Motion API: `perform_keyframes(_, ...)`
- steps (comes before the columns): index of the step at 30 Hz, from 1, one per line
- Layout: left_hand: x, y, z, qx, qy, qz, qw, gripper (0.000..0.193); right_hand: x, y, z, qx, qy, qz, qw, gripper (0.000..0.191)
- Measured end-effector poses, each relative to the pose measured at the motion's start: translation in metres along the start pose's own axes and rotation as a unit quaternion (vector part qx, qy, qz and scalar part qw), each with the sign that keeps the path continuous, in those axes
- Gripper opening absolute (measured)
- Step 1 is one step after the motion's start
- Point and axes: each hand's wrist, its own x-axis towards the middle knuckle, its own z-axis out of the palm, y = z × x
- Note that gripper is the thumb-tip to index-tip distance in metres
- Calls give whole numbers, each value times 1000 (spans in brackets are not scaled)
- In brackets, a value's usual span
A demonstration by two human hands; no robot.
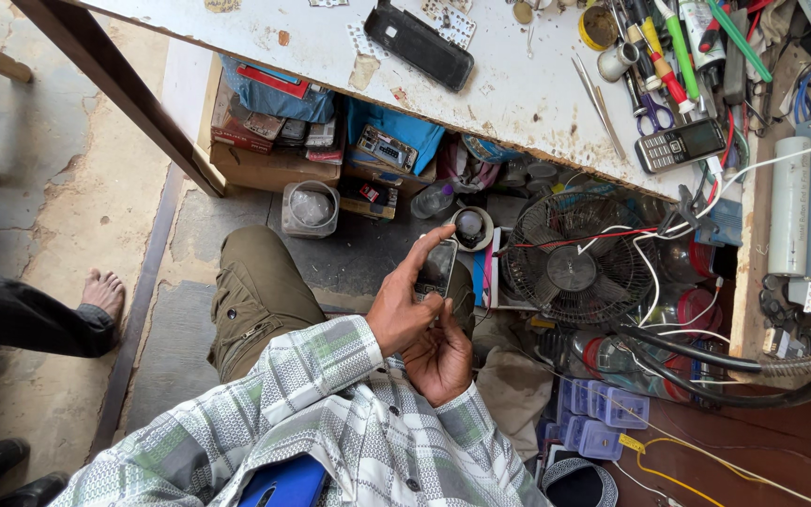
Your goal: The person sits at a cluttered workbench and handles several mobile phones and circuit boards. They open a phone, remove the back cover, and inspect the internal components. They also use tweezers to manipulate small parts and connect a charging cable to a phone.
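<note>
My left hand (pixel 402 308) grips a small dark smartphone (pixel 436 268) over my lap, one finger stretched up along its left edge. Just below it, my right hand (pixel 440 361) is cupped palm up, its fingers curling around the phone's lower end. Both sleeves are a grey-green plaid shirt. My knee in olive trousers (pixel 253 286) lies to the left of the hands. The phone's screen is dark and faces up.
A worn white workbench (pixel 509 89) carries a black phone case (pixel 419 43), a keypad phone (pixel 679 145), scissors, tweezers and pens. Under it stand a black fan (pixel 572 257), boxes and jars. Another person's bare foot (pixel 103 293) is at the left. Blue plastic boxes (pixel 598 420) lie at the lower right.
</note>
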Motion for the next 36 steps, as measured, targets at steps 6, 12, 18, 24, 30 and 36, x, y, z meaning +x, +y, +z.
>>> perform_keyframes(6, 0, 2, -1, 4, 1, -1, 1000, 87, -1, 1, 4, -17, 32, -15, 999, 34)
perform_keyframes(12, 0, 2, 0, 8, 1, -6, 1000, 88, -1, 2, 7, -25, 41, -20, 999, 35)
perform_keyframes(18, -2, 2, 0, 8, -1, -13, 1000, 88, -2, 3, 3, -16, 12, -18, 1000, 35)
perform_keyframes(24, -2, 2, 0, 10, -2, -13, 1000, 89, -1, 3, 1, -22, 19, -20, 999, 36)
perform_keyframes(30, -3, 2, 0, 11, 1, -13, 1000, 89, -1, 4, 2, -7, 28, -18, 999, 35)
perform_keyframes(36, -2, 2, 0, 19, 0, -19, 1000, 88, -2, 5, 4, -16, 37, -24, 999, 34)
